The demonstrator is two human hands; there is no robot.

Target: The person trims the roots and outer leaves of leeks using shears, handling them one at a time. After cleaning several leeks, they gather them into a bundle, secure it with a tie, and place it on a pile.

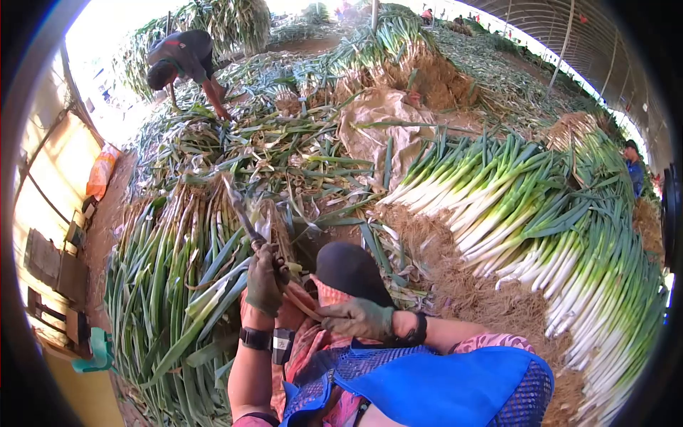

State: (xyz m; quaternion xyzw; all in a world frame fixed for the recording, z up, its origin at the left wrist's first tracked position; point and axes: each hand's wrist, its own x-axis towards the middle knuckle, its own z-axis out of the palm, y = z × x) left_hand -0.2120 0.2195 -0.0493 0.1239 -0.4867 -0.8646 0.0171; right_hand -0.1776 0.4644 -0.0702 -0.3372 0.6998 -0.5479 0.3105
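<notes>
My left hand [264, 279], in a dark glove, is closed around a long thin tool [245, 220] with a pale tip and a dark body. A brown tube [302, 304] runs from the tool's lower end to my right hand [356, 318], whose gloved fingers are closed on it. Left of my hands lies a large pile of untrimmed leeks [174, 263], roots at the top and leaves downward. On the right, cleaned leeks [491, 206] with white stalks lie in a long row. Loose brown roots [462, 263] cover the ground beside them.
Another person [186, 57] bends over leaves at the upper left. A person in blue [632, 169] is at the far right. A beige sack [384, 128] lies ahead, near bundled leeks [398, 39]. An orange bag [103, 171] and a green object [98, 350] are at the left.
</notes>
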